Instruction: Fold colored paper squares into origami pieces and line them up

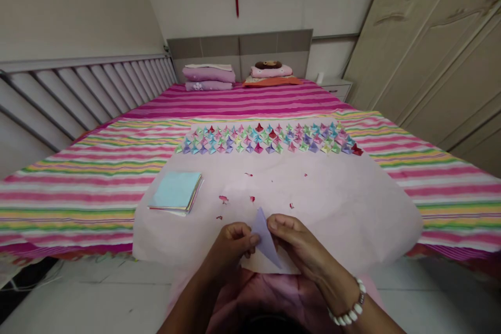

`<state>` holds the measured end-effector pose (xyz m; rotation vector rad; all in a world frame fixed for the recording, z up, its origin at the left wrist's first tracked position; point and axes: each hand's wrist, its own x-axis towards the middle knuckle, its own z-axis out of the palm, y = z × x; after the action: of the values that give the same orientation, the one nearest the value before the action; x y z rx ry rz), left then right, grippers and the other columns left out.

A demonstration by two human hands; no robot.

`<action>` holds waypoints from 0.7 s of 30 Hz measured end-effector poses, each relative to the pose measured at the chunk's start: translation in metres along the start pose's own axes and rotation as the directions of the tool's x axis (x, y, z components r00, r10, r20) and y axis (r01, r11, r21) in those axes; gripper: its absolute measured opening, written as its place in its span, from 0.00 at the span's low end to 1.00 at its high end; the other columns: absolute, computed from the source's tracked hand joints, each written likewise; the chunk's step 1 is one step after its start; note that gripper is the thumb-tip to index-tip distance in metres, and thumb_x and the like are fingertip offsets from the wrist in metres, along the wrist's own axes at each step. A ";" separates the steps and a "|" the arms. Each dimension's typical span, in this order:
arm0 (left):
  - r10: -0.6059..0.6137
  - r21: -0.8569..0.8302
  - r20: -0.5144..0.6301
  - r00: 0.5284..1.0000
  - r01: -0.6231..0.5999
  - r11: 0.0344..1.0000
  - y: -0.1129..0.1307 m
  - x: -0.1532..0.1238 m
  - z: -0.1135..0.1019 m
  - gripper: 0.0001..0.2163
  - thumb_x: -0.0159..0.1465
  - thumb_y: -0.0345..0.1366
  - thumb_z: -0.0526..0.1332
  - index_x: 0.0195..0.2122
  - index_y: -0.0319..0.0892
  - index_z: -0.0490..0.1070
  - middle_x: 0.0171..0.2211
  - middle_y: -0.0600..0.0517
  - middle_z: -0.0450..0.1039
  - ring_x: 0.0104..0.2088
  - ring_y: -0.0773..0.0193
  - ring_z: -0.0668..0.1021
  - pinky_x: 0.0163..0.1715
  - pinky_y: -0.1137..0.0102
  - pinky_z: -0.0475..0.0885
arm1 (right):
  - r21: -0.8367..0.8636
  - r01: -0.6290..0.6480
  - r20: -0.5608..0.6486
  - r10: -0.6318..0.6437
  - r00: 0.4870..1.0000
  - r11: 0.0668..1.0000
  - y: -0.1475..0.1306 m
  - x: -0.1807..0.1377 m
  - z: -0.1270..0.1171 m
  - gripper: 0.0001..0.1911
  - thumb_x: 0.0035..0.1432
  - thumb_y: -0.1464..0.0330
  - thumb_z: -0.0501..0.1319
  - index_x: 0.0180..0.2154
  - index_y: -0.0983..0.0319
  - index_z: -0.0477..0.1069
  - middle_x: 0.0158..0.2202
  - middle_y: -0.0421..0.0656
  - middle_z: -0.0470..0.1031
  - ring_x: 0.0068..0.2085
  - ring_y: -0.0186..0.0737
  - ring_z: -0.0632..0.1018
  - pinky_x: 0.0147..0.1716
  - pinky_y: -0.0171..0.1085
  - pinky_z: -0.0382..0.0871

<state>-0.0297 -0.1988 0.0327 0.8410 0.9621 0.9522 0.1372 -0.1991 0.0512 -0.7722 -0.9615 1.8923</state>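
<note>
A lavender sheet of origami paper, folded into a triangle, is held up between my hands near the front edge of the bed. My left hand pinches its left side between thumb and curled fingers. On the opposite side, my right hand grips the paper's edge with thumb and fingertips; some of those fingers are hidden behind the sheet. Below the hands lies the pale pink paper mat. To the left sits a stack of square coloured papers, light blue on top.
Rows of small folded paper shapes in many colours line the mat's far side. Several red paper scraps lie between them and my hands. Folded bedding rests by the headboard. A railing runs along the left.
</note>
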 end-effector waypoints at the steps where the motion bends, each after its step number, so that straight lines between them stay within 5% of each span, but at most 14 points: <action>1: -0.001 -0.006 0.002 1.000 0.001 1.000 0.000 0.000 0.000 0.19 0.42 0.43 0.73 0.13 0.39 0.65 0.12 0.57 0.64 0.15 0.75 0.62 0.18 0.76 0.50 | 0.006 -0.011 0.002 0.011 1.000 1.000 0.000 0.000 0.000 0.18 0.54 0.58 0.65 0.22 0.63 0.67 0.20 0.37 0.67 0.25 0.33 0.67 0.31 0.35 0.62; 11: -0.015 -0.019 0.008 1.000 0.015 1.000 -0.002 0.001 0.002 0.20 0.42 0.44 0.73 0.14 0.39 0.63 0.12 0.58 0.63 0.16 0.74 0.61 0.19 0.75 0.49 | -0.073 -0.007 -0.008 0.006 1.000 0.997 0.004 0.000 -0.003 0.21 0.57 0.56 0.62 0.19 0.62 0.66 0.20 0.38 0.66 0.27 0.34 0.67 0.32 0.35 0.62; 21: 0.035 0.118 -0.019 0.999 -0.032 0.993 -0.006 0.002 -0.005 0.14 0.48 0.39 0.70 0.16 0.39 0.67 0.14 0.57 0.66 0.17 0.73 0.63 0.21 0.75 0.54 | -0.107 -0.044 -0.081 0.036 0.996 0.993 -0.004 0.001 -0.005 0.10 0.48 0.64 0.68 0.25 0.64 0.73 0.21 0.38 0.70 0.25 0.32 0.69 0.28 0.33 0.61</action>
<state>-0.0321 -0.1981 0.0245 0.9502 1.0330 0.9420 0.1425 -0.1952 0.0522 -0.9302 -1.0131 1.8413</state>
